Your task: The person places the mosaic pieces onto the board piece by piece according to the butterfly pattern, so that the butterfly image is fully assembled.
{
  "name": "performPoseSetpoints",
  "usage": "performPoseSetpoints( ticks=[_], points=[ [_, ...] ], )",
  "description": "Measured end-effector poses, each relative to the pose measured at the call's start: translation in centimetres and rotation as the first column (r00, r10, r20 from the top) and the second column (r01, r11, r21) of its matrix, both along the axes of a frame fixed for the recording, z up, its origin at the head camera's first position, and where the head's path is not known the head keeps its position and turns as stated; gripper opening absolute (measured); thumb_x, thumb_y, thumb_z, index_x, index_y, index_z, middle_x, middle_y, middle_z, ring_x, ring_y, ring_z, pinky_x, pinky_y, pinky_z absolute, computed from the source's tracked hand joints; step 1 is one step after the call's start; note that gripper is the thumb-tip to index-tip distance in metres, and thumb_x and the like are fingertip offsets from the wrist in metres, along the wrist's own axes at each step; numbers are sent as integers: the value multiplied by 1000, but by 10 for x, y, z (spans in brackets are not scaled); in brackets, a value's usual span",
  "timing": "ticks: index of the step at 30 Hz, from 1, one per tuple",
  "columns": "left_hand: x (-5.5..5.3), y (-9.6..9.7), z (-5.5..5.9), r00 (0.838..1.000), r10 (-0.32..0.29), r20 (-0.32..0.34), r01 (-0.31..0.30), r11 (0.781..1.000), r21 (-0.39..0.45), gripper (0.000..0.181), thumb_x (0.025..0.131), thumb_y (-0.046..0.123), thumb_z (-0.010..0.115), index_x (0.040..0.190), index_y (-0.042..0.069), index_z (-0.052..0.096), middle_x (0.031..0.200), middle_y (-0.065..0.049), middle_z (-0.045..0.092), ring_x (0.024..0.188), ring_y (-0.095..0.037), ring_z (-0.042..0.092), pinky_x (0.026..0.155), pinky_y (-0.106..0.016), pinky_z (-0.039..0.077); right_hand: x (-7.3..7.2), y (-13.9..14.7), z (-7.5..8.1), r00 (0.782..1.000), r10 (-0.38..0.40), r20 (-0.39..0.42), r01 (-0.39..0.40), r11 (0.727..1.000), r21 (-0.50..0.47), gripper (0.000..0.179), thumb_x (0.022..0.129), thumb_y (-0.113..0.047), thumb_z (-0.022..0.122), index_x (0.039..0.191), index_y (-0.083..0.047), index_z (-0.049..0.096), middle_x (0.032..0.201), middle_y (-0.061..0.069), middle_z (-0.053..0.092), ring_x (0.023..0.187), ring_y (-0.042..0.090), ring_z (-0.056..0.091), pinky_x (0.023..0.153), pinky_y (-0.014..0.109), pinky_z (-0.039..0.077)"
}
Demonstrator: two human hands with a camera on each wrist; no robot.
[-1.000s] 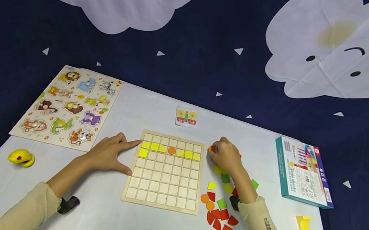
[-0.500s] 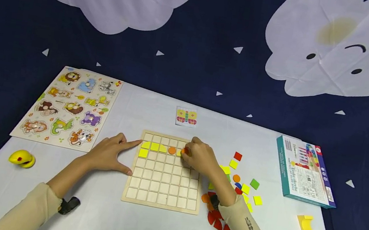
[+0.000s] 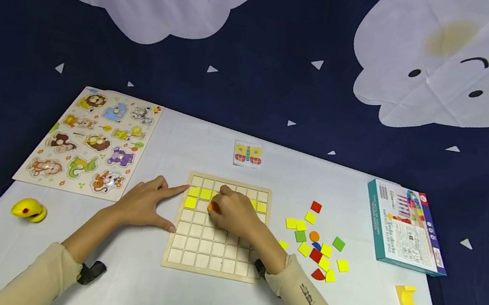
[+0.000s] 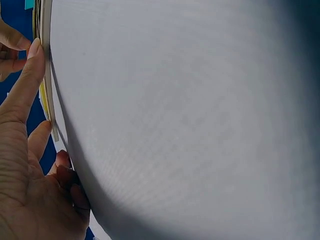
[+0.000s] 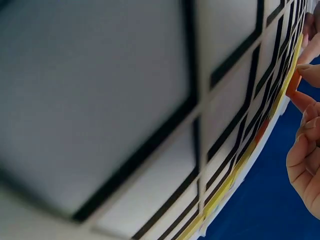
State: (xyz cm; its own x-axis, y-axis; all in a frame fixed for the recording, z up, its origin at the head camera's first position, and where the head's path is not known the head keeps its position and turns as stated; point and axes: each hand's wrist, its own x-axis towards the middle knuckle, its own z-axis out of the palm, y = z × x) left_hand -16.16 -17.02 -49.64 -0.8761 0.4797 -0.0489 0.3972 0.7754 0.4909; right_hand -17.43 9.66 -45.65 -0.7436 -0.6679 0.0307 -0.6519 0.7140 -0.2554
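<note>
A wooden grid board lies in the middle of the table. Yellow tiles fill several cells near its top left, and others show right of the hand. My left hand is spread, its index fingertip and thumb touching the board's left edge; the left wrist view shows the same hand at that edge. Over the upper middle of the board, my right hand pinches an orange disc. Thumb and finger hold this orange disc in the right wrist view. The hand hides several cells beneath it.
Loose coloured tiles lie right of the board. A butterfly pattern card is behind it. At left are an animal puzzle and a yellow toy; at right, a box and a yellow curved piece.
My right hand has carried the orange disc leftward from the loose tiles, across the board's right part, to its upper middle. The left hand stays at the board's edge.
</note>
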Motion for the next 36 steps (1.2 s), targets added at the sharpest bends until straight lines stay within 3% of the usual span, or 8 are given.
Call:
performPoseSetpoints(
  ticks=[6,13,22,31,36],
  points=[
    [1,-1,0,1000,-2,-11,2,1000,5,108,57,73,81,149,29,47,93,2,42,74,-13,34,68,-30,29,-1,-15,-1,999,32,-22,-32,999,-6,14,92,-20,69,91,-7,75,82,2,56,62,9,51,59,21,44],
    [0,-1,-1,1000,-9,-14,9,1000,4,109,56,73,82,149,29,47,93,3,42,74,-13,35,68,-29,29,-4,-21,-6,1000,26,-10,-26,1000,14,17,94,-22,69,103,-10,78,91,2,61,72,11,60,67,23,51],
    [0,-2,-1,1000,-8,-19,8,1000,3,108,56,73,82,149,29,47,92,3,42,73,-12,35,68,-29,29,-5,-21,-8,1000,1,-3,-1,1000,19,18,92,-24,72,105,-13,79,94,2,63,78,11,64,70,25,53],
    [1,-2,-1,1000,-3,-18,3,1000,6,107,57,72,82,149,28,47,92,3,42,73,-12,35,67,-30,30,-5,-16,-1,999,32,1,-32,999,39,23,92,-28,72,109,-14,77,92,0,63,70,9,57,67,23,49],
    [2,-1,1,1000,-4,-29,4,1000,16,106,58,71,82,148,26,49,91,2,43,74,-12,35,69,-31,30,0,4,6,1000,15,-14,-16,1000,-22,23,90,-25,74,109,-12,77,86,-1,59,65,8,52,62,24,46]
  ],
)
